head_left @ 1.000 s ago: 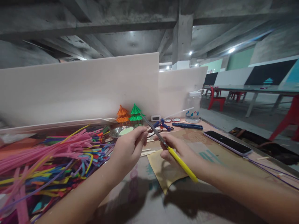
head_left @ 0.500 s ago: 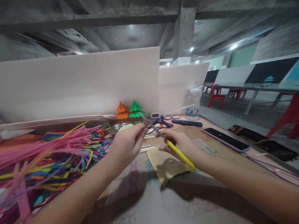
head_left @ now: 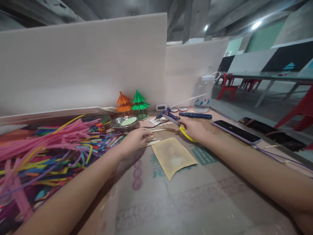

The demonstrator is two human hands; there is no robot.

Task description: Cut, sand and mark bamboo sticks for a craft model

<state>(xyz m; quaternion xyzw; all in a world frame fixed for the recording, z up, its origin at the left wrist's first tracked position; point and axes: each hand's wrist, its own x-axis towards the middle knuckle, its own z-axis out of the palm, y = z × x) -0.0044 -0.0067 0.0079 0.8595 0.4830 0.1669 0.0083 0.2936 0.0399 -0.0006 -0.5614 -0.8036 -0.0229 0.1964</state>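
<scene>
My right hand (head_left: pixel 197 130) is wrapped round the yellow-handled scissors (head_left: pixel 187 134), held low over the table. Their metal blades point to the far left, by the blue glue gun (head_left: pixel 167 113). Low over the thin wooden sticks (head_left: pixel 155 130) is my left hand (head_left: pixel 135 141), its fingers curled and pinched at one stick's end; the fingertips are partly hidden. Between both hands lies a yellowish sheet of paper (head_left: pixel 173 156), with a corner pointing toward me. Behind the left hand stands a clear bowl (head_left: pixel 117 123) with a pale green disc in it.
Many pink and multicoloured pipe cleaners (head_left: pixel 63 140) heap up on the left. Small orange (head_left: pixel 123 104) and green (head_left: pixel 140 103) paper pagodas stand at the back. A clear bottle (head_left: pixel 202 94), blue utility knife (head_left: pixel 195 115) and phone (head_left: pixel 236 131) lie or stand to the right.
My hands have moved apart, the left down to the sticks and the right lower with the scissors. The scissors have swung flatter. My view has tipped downward.
</scene>
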